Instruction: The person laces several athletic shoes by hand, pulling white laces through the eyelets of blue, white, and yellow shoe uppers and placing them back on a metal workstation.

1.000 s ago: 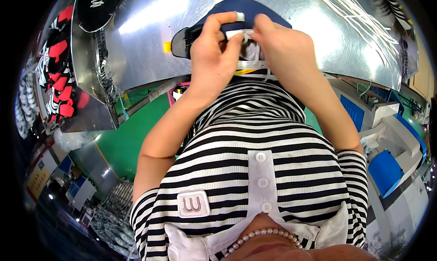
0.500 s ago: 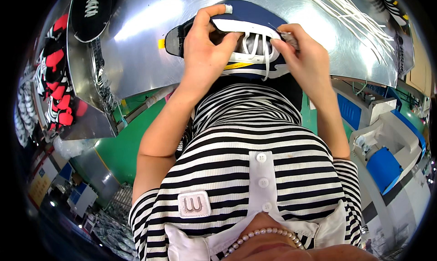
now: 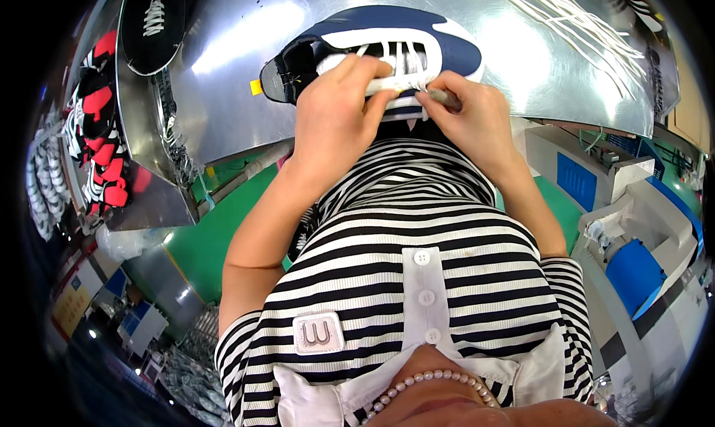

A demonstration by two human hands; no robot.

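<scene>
A navy shoe upper [image 3: 458, 52] with white trim lies along the metal table's near edge, its toe to the right and its dark heel opening to the left. White laces [image 3: 402, 58] cross its throat in loose rows. My left hand [image 3: 335, 110] pinches the near eyelet edge between thumb and fingers. In my right hand [image 3: 477, 118] is an awl-like tool [image 3: 445, 97] with a greyish handle, held between thumb and forefinger at the near row of eyelets. The tool's tip is hidden at the shoe.
Loose white laces [image 3: 573, 32] spread over the table's right side. A black laced shoe [image 3: 154, 25] lies at the far left. Red, black and white shoe pieces [image 3: 104, 136] are piled beyond the left edge. A grey and blue machine [image 3: 637, 241] stands at lower right.
The shoe has tipped so its far side lies lower and its throat faces up. My right hand with the tool moved from the far eyelet row to the near one; my left hand shifted nearer too.
</scene>
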